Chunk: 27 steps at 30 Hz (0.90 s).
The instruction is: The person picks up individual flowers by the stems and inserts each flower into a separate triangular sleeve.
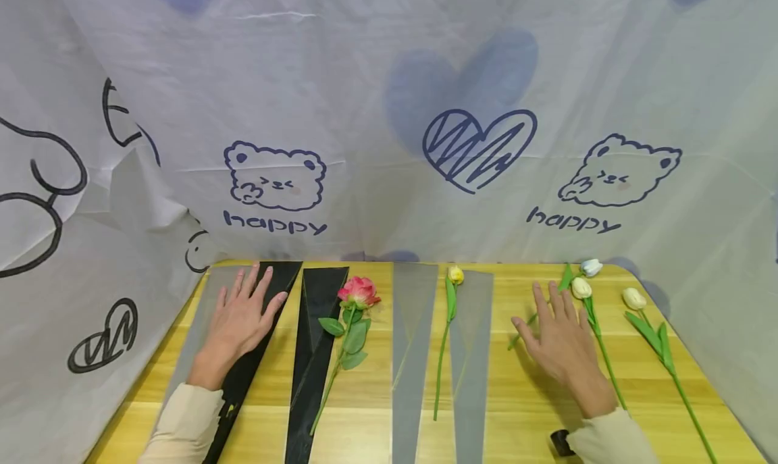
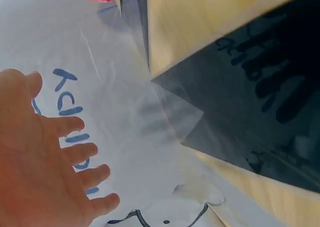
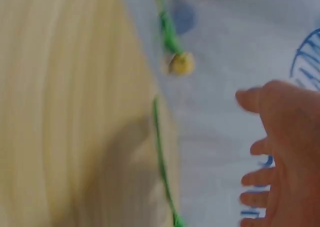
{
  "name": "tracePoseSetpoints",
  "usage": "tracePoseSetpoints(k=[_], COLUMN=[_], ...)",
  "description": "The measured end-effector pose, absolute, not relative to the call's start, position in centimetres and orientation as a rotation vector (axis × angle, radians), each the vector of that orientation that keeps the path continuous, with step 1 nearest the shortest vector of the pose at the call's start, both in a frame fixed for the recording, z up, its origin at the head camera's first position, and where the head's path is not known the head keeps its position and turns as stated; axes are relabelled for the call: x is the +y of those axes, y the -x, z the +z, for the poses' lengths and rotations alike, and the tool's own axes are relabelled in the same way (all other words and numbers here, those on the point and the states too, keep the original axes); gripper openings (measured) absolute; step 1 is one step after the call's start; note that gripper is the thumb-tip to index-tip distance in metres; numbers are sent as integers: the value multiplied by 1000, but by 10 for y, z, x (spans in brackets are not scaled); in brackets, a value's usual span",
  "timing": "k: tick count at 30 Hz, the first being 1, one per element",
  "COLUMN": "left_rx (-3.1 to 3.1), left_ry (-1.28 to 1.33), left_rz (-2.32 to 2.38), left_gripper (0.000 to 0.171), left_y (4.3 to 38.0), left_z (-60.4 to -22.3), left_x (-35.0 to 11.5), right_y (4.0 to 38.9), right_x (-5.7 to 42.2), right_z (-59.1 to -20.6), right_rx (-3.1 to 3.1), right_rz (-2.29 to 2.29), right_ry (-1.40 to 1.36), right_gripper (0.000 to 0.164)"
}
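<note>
Pale sleeves reached over a yellow wood table.
From the head, the left hand was spread wide and held nothing, over a black sheet; the right hand was wide too and held nothing, just beside a white tulip. Between them lay a pink rose and a yellow tulip; behind hung a white cloth with bears and hearts. From the left wrist, the shiny black sheet mirrored dark fingers. From the right wrist, a green stem lay blurry near the table's edge.
</note>
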<state>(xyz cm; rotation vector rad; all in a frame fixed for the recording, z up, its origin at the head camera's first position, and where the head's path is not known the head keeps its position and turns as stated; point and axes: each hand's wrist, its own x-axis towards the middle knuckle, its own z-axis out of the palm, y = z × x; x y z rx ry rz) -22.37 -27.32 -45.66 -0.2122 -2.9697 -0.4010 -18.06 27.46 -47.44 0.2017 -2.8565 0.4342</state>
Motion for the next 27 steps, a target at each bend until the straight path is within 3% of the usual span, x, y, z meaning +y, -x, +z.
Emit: tracePoseSetpoints(k=[13,23,27], left_rx=[-2931,-3131,-3136], left_ry=[-132,-431,-464], left_rz=[-503,-527,-521], left_gripper=[58,51,51], left_y=[241,263,266], left_z=[-465,-459,-468], left_x=[-313,-368,-374], right_y=[164,148,142], right_x=[155,52,20], right_z=[-448,-456,-467], right_rx=[-2595,-2707,-2843], right_rz=[914,1097,1019], right_ry=[-244,-447,-539], right_gripper=[54,21,16])
